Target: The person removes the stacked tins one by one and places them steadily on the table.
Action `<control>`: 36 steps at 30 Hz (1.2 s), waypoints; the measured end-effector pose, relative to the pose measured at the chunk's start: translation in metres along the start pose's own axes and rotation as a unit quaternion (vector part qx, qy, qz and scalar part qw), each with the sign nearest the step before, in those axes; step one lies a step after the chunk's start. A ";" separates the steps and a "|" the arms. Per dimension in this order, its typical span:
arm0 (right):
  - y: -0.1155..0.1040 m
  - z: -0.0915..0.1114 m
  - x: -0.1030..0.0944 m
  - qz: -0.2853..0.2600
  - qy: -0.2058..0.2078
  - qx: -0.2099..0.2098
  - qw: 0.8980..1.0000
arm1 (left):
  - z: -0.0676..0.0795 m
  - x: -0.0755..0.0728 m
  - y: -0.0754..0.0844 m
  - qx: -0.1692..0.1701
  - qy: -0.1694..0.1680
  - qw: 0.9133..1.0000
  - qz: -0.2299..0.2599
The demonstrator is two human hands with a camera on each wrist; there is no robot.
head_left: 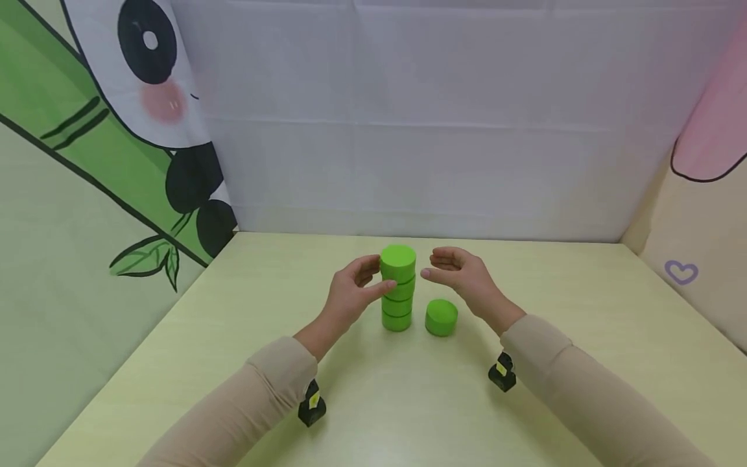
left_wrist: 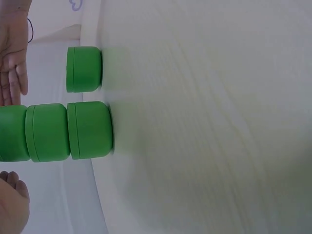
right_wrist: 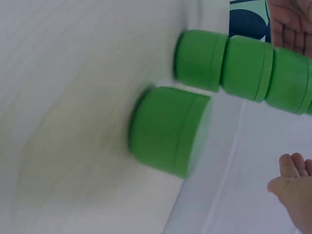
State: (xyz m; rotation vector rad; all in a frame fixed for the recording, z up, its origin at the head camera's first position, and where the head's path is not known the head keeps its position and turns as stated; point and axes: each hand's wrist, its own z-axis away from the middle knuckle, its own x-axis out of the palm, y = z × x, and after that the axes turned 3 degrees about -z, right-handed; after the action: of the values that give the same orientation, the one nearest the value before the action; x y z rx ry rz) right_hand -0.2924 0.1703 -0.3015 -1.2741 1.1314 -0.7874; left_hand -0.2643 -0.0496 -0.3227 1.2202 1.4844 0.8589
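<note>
Green cylinder stack (head_left: pixel 397 307) standing inside table's (head_left: pixel 204 344) far edge.
You're cupping left hand (head_left: pixel 352 290) loosely alongside, likely steadying; right hand (head_left: pixel 467 277) hovering empty near lone cylinder (head_left: pixel 441 318).

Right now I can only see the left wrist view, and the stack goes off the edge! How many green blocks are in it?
Observer: Four. The head view shows the stack right up to its top.
Operator: Is anything sitting up there?
Observer: Nope, the top is bare.
Operator: My right hand looks super close. Is it touching?
Observer: No, the head view shows a gap between them.
</note>
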 end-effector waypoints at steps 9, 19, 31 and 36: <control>-0.015 -0.009 0.015 0.010 -0.024 -0.022 0.999 | -0.002 0.007 -0.014 -0.015 -0.010 1.000 -0.002; -0.022 -0.008 0.024 0.007 -0.034 -0.032 0.999 | 0.010 0.010 0.004 -0.021 -0.031 0.999 0.003; -0.024 -0.012 0.035 0.003 -0.043 -0.045 0.998 | 0.013 0.012 0.007 -0.007 -0.001 1.000 0.028; -0.023 -0.014 0.036 0.001 -0.044 -0.048 0.998 | 0.014 0.011 0.009 0.003 0.001 0.999 0.032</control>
State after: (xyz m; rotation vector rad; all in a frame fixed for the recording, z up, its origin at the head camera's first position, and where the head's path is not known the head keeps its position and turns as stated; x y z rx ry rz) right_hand -0.2917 0.1281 -0.2854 -1.3731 1.1110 -0.6759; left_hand -0.2485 -0.0376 -0.3202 1.2767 1.4581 0.8994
